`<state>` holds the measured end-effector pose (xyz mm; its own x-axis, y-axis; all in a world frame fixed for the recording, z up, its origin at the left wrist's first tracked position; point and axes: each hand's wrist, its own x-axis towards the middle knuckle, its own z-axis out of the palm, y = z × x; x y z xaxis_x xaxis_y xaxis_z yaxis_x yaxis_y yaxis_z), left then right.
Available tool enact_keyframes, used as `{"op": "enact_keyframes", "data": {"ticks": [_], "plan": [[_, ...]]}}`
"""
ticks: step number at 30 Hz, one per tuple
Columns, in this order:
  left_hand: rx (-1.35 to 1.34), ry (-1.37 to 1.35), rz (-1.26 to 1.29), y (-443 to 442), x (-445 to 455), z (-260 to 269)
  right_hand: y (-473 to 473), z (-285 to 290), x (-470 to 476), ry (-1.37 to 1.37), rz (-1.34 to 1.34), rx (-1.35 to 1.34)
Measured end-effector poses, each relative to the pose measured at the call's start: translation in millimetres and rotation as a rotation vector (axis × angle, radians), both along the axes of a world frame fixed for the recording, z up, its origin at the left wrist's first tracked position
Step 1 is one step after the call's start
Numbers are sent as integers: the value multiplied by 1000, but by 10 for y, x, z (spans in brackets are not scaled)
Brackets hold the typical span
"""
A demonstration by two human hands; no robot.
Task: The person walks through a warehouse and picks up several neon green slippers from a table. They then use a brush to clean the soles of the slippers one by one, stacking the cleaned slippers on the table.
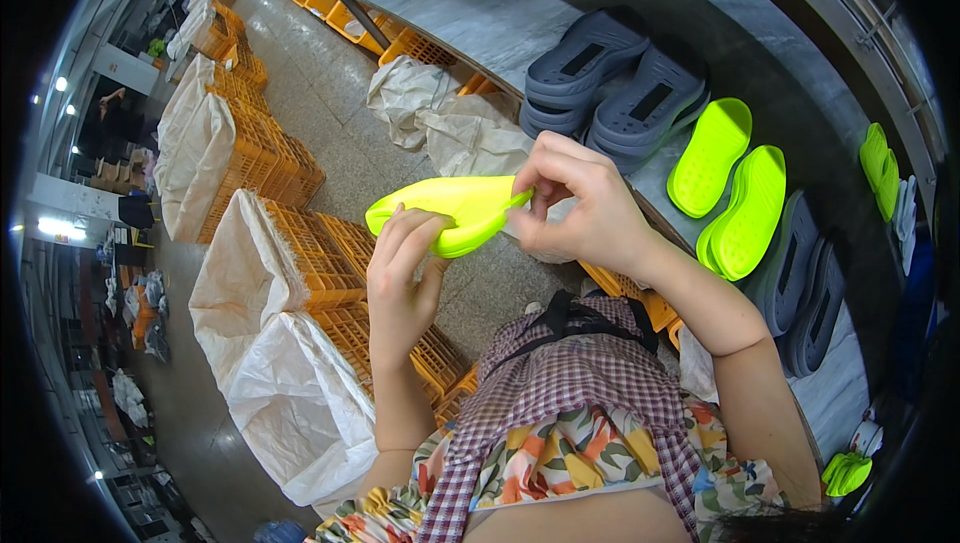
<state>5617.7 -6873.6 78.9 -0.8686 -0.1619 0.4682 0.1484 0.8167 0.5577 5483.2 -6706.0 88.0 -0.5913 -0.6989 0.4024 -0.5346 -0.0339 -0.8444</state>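
Observation:
A neon yellow-green moulded footbed (450,202), with a raised rim, is held up in front of my body above the floor. My left hand (409,265) grips its left end, fingers over the top and thumb underneath. At the opposite end, the thumb and fingers of my right hand (574,202) pinch the edge, slightly blurred. Right of that hand, several neon footbeds (709,157) lie on the marble-patterned table (480,10). Stacked grey footbeds (649,104) with black rectangular patches sit farther along it, and more grey footbeds (814,310) lie nearer me.
Orange plastic crates (337,262) stand to the left, some lined with open white woven sacks (300,400). Crumpled sacks (480,130) lie beside the table over further crates. A curved metal rail (847,25) borders the table's far side. Small neon pieces (847,474) lie at lower right.

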Motion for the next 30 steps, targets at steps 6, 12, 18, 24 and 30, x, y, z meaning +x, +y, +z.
{"op": "enact_keyframes", "data": {"ticks": [6,12,18,24,30], "plan": [[2,-18,2,38,-19,-11,13,5,-4,42,-26,10],[50,-22,0,48,-4,-49,33,-11,-7,-12,-17,-10],[259,-35,-50,9,-15,-167,83,-1,-58,-386,120,-74],[944,-118,-206,-34,2,-389,155,59,-88,-607,281,-28],[998,-112,-247,-33,10,-498,171,56,-75,-486,265,19]]}}
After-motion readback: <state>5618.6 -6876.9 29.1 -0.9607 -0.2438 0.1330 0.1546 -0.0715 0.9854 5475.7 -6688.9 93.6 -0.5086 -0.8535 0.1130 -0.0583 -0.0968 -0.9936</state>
